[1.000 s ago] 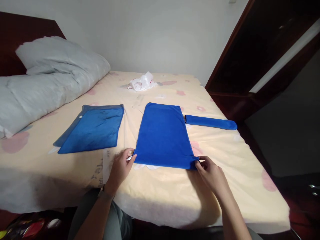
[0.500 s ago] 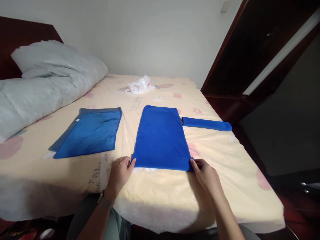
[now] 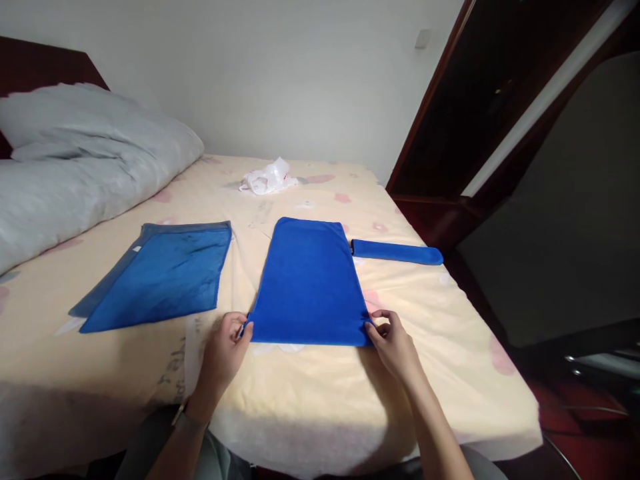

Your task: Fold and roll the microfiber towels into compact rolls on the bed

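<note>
A bright blue cloth (image 3: pixel 313 280) lies flat on the bed, its near edge turned over in a narrow fold. My left hand (image 3: pixel 226 347) pinches the near left corner between thumb and fingers. At the near right corner, my right hand (image 3: pixel 395 343) has its thumb on the fold, with the index finger slightly raised and the other fingers curled. To the right is a narrow blue folded strip of cloth (image 3: pixel 397 252), its left end close to the big cloth. A duller blue cloth (image 3: pixel 165 277), folded unevenly with a small white tag, rests on the left.
The bed (image 3: pixel 320 393) has a pale yellow flowered sheet. A crumpled white plastic bag (image 3: pixel 270 177) sits near the wall. Grey bedding (image 3: pixel 95 160) is heaped at the left by a dark headboard (image 3: pixel 45 67). Dark wooden furniture (image 3: pixel 480 100) stands beyond the right side.
The camera view has shifted slightly to the right. Both hands stay at the near corners of the blue cloth; the right index finger has lifted a little away from the thumb.
</note>
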A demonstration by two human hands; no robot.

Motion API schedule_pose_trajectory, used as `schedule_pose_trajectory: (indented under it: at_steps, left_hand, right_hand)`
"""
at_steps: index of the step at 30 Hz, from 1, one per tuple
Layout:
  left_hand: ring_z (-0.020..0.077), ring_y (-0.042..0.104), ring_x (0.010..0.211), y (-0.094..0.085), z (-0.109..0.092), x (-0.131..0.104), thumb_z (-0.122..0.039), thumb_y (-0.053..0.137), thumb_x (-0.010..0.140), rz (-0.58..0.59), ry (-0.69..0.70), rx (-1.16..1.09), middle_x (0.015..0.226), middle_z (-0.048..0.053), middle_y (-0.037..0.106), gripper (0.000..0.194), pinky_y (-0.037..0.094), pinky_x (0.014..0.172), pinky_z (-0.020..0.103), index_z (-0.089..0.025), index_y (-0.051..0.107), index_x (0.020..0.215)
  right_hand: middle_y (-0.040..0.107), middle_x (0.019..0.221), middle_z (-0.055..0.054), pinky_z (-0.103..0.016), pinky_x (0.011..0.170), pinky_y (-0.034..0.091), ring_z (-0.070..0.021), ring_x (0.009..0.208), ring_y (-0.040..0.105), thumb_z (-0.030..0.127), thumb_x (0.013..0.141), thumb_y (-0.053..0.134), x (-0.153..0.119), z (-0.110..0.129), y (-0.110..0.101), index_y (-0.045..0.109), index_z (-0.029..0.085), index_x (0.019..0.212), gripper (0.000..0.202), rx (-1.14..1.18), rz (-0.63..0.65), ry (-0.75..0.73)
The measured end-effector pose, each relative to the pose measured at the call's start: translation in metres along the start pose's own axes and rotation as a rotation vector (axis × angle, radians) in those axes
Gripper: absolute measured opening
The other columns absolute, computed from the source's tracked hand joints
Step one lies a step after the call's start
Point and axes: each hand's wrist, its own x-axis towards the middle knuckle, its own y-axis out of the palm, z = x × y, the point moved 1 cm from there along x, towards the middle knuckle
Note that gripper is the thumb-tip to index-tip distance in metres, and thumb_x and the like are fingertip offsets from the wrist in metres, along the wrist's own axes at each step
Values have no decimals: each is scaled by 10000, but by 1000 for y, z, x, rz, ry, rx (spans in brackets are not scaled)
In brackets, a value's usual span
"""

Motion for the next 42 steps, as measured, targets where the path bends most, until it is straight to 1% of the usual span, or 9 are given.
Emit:
schedule_pose_trajectory:
  at_steps: [5, 10, 14, 20, 24, 27, 32, 38, 42]
  left_hand:
    - [138, 567, 533, -8, 14, 4, -379, 586, 852, 110, 151, 128, 597, -63, 562, 167, 438, 549, 240, -231, 551, 922]
    - [234, 633, 971, -20, 15, 9, -314, 623, 846, -7, 488, 187, 941, 60, 666, 123, 481, 903, 375, -215, 612, 920]
    - [244, 587, 1147, -22, 11, 5, -224, 626, 798, 254, 623, 221, 1184, 63, 643, 304, 460, 1003, 379, -257, 630, 1100]
    - [227, 607, 1156, -15, 25, 13, -118, 499, 760, 353, 417, 142, 1208, 58, 664, 437, 474, 1022, 358, -241, 629, 1159]
    - [222, 661, 1058, -8, 29, 24, -323, 538, 862, 310, 163, -63, 1136, 69, 695, 291, 530, 936, 336, -222, 624, 1121]
    - [214, 703, 895, 3, 26, 28, -471, 559, 862, 237, 8, -178, 1034, 80, 712, 401, 571, 798, 317, -198, 589, 1154]
    - [214, 699, 805, 12, 16, 27, -491, 536, 874, 123, -13, -149, 895, 67, 716, 441, 553, 723, 302, -197, 576, 1200]
    - [179, 669, 663, 1, 13, 13, -459, 508, 885, 164, -21, -103, 687, -7, 651, 392, 500, 619, 250, -192, 557, 1166]
    - [198, 699, 687, -2, 10, 3, -452, 571, 844, 88, -40, 90, 725, 13, 709, 338, 486, 616, 250, -223, 581, 1092]
  right_hand:
    - [647, 777, -6, -292, 609, 414, -216, 714, 632, 360, 876, 515, -8, 2, -4, 556, 255, 887, 113, -165, 26, -86]
    - [597, 1116, -67, -351, 842, 474, -253, 1027, 592, 269, 859, 536, -22, 11, -26, 634, 267, 1002, 174, -228, 61, -441]
    - [553, 1314, -54, -394, 971, 444, -277, 1200, 515, 251, 777, 633, -24, 10, -30, 618, 292, 1166, 391, -208, 249, -535]
    - [682, 1149, -58, -351, 863, 487, -255, 1037, 631, 324, 868, 531, -12, 5, -21, 645, 260, 1142, 303, -20, 170, -365]
    - [728, 1029, -61, -318, 759, 495, -258, 936, 674, 425, 927, 466, -6, 4, -15, 636, 249, 1133, 320, 141, 129, -243]
    - [727, 1016, -78, -320, 768, 481, -267, 936, 669, 461, 948, 422, 1, 4, -5, 649, 224, 1066, 349, 122, 56, -242]
    - [720, 974, -122, -331, 768, 453, -285, 921, 658, 479, 972, 315, 8, 6, 3, 659, 201, 878, 452, -50, -49, -264]
    - [746, 959, -76, -330, 729, 446, -291, 919, 675, 503, 945, 368, -1, 1, -11, 679, 247, 935, 403, -153, 113, -111]
    - [739, 1054, -56, -328, 773, 456, -287, 998, 669, 507, 922, 419, -4, 5, -12, 651, 252, 1057, 371, -180, 83, -10]
